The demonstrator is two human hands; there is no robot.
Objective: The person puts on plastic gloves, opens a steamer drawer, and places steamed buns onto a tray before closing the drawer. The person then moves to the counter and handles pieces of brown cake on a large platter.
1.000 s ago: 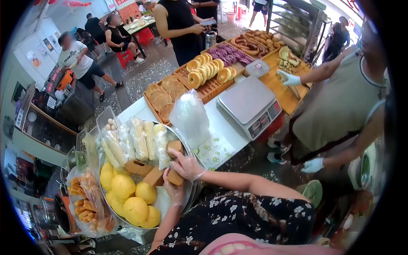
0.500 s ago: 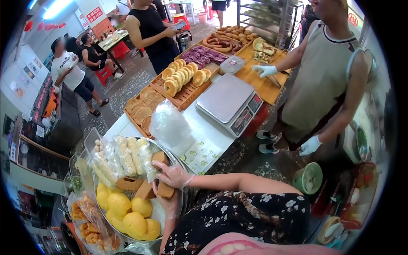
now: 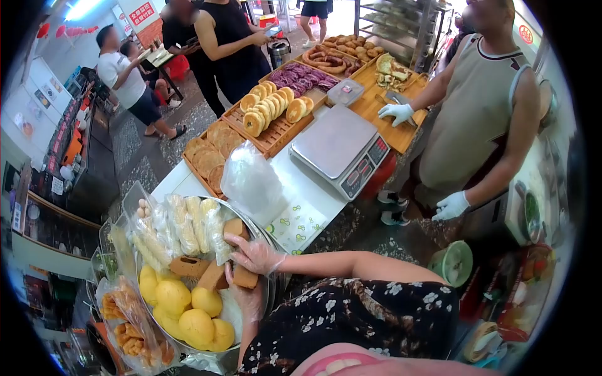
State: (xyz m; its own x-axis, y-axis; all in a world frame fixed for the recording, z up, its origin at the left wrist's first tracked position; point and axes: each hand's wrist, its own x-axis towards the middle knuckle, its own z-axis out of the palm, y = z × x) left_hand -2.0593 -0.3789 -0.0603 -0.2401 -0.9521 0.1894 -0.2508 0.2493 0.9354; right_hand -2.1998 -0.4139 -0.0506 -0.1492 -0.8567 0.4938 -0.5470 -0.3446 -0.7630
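Note:
Both my hands wear clear plastic gloves and meet at the right side of a round metal tray (image 3: 271,294). My right hand (image 3: 256,255) is closed over a brown cake block (image 3: 244,277), its fingers reaching between this and another brown block (image 3: 234,228). From below, my left hand (image 3: 246,302) grips the same cake block, its thumb up against the side; part of its fingers is hidden. More brown cake pieces (image 3: 191,267) lie to the left. Smooth yellow buns (image 3: 197,327) fill the near part of the tray, and plastic-wrapped corn cobs (image 3: 182,224) the far part.
Beyond the tray are plastic bags (image 3: 251,182), a scale (image 3: 332,141) and trays of flatbreads (image 3: 210,150) and round cakes (image 3: 266,111). A co-worker's white-gloved hand (image 3: 396,113) is over a wooden board (image 3: 367,94). Bagged fried dough (image 3: 130,338) stands at left.
My hands stay nearly still on the cake block. The co-worker's gloved hand has lowered towards the board. A white-shirted person has moved right, and another person in black has come into view.

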